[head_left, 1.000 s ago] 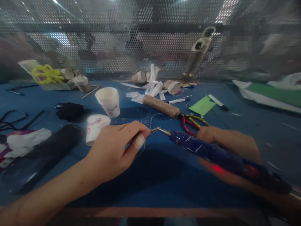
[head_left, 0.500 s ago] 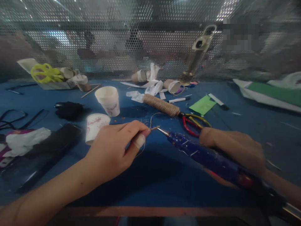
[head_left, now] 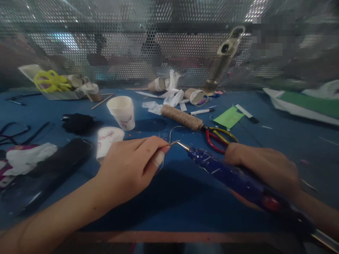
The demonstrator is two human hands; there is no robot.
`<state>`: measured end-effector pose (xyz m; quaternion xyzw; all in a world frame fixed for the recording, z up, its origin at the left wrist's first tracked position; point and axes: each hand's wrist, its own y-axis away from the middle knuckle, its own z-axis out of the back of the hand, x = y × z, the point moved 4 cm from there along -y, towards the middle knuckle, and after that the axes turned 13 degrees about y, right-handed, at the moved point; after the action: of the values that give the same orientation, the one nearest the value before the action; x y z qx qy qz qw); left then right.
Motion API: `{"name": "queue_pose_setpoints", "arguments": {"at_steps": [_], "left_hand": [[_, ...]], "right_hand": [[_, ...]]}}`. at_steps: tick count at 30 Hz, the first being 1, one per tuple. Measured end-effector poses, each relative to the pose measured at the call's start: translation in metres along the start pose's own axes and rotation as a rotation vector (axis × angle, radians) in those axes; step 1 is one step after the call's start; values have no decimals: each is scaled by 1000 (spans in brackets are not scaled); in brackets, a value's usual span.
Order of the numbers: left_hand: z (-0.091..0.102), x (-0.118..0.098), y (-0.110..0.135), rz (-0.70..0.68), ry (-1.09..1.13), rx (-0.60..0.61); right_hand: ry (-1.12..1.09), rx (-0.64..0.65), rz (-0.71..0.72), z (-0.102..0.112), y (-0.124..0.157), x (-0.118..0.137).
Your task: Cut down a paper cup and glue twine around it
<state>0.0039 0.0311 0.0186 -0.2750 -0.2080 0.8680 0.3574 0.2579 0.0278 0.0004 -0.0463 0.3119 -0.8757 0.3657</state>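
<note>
Between thumb and forefinger, my left hand [head_left: 132, 162] pinches a thin brown twine [head_left: 173, 143], whose short end sticks out to the right. My right hand [head_left: 265, 169] is wrapped round a blue hot glue gun [head_left: 230, 176], partly hidden behind it. The gun's metal nozzle points left and meets or nearly meets the end of the twine. A loop of twine curves up behind my left fingers toward the twine spool [head_left: 182, 117]. Scissors [head_left: 219, 139] with red and yellow handles lie just beyond the glue gun.
Stacked paper cups [head_left: 122, 113] and an upside-down paper cup [head_left: 108, 143] stand left of centre. A dark pouch [head_left: 60, 165] lies at the left, yellow scissors [head_left: 51, 83] at the back left. Green paper [head_left: 229, 117] and a marker [head_left: 246, 113] lie right. A perforated metal screen [head_left: 127, 53] rises behind.
Both hands stay nearly in place. The twine's end has shifted slightly and now looks thinner and straighter beside the glue gun's nozzle. The gun's rear has tilted a little.
</note>
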Motion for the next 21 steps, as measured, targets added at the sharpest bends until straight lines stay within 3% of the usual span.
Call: {"name": "queue_pose_setpoints", "arguments": {"at_steps": [14,21], "left_hand": [[-3,0,1,-73,-95,-28],[-10,1,0,-124,-247,90]], "right_hand": [[29,84,-83,-2,-1,3],[99,130,-92,-11,-1,6]]}}
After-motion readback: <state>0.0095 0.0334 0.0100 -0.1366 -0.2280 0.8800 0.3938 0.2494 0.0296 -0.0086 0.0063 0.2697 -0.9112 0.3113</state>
